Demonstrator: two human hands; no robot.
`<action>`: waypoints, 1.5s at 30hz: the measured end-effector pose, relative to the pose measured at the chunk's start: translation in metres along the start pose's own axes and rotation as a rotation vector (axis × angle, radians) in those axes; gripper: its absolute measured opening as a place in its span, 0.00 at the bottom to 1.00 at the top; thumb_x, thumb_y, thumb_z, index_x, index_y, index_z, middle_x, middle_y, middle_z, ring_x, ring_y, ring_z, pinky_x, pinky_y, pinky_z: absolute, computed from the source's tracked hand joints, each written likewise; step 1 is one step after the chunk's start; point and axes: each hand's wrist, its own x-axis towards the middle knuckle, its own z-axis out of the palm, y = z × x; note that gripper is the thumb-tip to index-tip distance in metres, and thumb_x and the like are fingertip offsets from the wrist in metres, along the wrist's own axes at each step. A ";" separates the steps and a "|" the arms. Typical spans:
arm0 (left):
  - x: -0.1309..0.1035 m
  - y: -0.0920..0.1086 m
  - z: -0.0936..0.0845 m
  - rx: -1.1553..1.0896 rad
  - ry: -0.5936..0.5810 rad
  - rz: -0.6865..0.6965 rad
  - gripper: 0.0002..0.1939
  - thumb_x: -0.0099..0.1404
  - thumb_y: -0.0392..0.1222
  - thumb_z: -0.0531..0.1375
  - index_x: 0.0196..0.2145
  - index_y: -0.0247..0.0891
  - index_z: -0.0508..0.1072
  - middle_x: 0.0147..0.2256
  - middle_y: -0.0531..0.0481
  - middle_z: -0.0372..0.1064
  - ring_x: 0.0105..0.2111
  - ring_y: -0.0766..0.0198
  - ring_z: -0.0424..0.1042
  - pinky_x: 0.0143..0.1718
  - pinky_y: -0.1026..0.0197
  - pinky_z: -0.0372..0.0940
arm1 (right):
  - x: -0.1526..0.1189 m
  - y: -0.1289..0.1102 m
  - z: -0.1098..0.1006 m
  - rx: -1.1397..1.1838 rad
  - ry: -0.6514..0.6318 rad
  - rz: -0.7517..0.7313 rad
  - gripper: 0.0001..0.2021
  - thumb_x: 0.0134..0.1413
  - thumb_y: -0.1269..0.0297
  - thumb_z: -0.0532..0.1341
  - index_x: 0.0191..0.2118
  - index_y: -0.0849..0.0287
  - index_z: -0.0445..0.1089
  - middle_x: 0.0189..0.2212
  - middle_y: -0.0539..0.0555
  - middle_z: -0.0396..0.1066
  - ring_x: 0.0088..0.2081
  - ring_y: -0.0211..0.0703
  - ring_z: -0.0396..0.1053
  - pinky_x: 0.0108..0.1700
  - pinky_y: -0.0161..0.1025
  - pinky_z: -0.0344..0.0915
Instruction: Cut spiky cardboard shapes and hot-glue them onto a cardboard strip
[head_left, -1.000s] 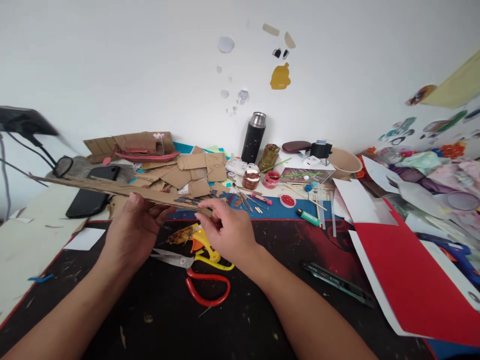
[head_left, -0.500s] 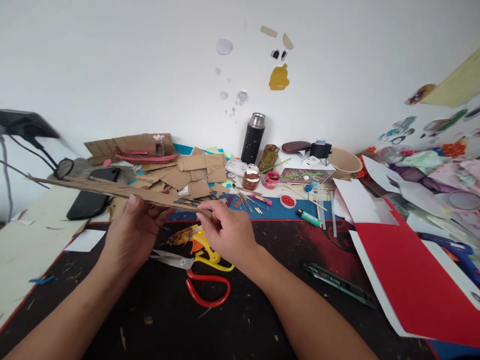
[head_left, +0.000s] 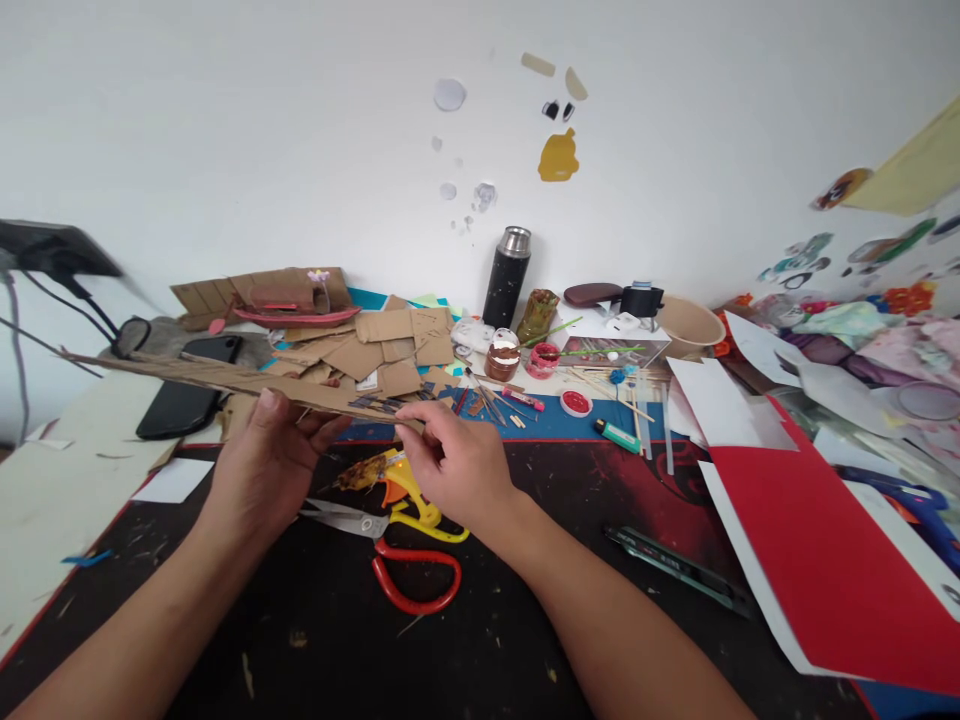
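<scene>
A long strip of cardboard (head_left: 202, 377), ragged along its edges, is held up nearly level above the desk. My left hand (head_left: 266, 455) grips it around the middle from below, thumb on the near side. At its right end, my right hand (head_left: 457, 455) pinches the strip between thumb and fingers. Below the hands lie scissors (head_left: 367, 525) with one yellow and one red handle, blades pointing left and partly hidden by my left wrist. Touching them from behind is a yellow and orange tool (head_left: 412, 490), partly covered by my right hand.
Cardboard scraps (head_left: 352, 355) and a small red model boat (head_left: 296, 315) lie at the back left. A black thermos (head_left: 508, 275) stands by paint jars (head_left: 502, 358). To the right are a utility knife (head_left: 675, 570) and red paper (head_left: 825, 560). A phone (head_left: 180, 400) rests at left.
Almost nothing differs. Both hands keep their hold on the cardboard strip, and the view has shifted very slightly.
</scene>
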 end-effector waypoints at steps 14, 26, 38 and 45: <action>0.002 0.000 -0.002 0.003 0.007 -0.001 0.35 0.52 0.66 0.87 0.51 0.47 0.88 0.48 0.53 0.92 0.47 0.56 0.89 0.47 0.58 0.85 | 0.000 0.001 0.000 -0.002 0.004 0.000 0.12 0.84 0.56 0.62 0.57 0.51 0.83 0.30 0.50 0.83 0.28 0.42 0.77 0.39 0.37 0.69; 0.005 0.003 -0.005 -0.005 0.021 0.008 0.33 0.52 0.66 0.87 0.49 0.47 0.89 0.47 0.53 0.92 0.47 0.54 0.90 0.49 0.56 0.86 | 0.000 0.001 0.000 0.014 -0.009 0.017 0.16 0.84 0.52 0.63 0.63 0.54 0.82 0.29 0.49 0.82 0.27 0.42 0.75 0.38 0.38 0.69; -0.003 -0.002 0.003 0.025 -0.032 0.016 0.32 0.53 0.64 0.87 0.48 0.47 0.88 0.48 0.53 0.92 0.48 0.55 0.89 0.50 0.56 0.85 | -0.001 0.002 0.003 -0.011 -0.048 0.006 0.15 0.84 0.51 0.64 0.62 0.52 0.82 0.30 0.50 0.84 0.29 0.43 0.78 0.38 0.38 0.68; -0.005 -0.003 0.006 0.031 -0.030 0.024 0.34 0.52 0.65 0.87 0.50 0.47 0.88 0.47 0.55 0.92 0.47 0.57 0.90 0.49 0.58 0.85 | -0.001 0.004 0.005 -0.043 -0.029 -0.028 0.14 0.85 0.53 0.63 0.59 0.53 0.83 0.32 0.51 0.85 0.30 0.43 0.79 0.39 0.38 0.69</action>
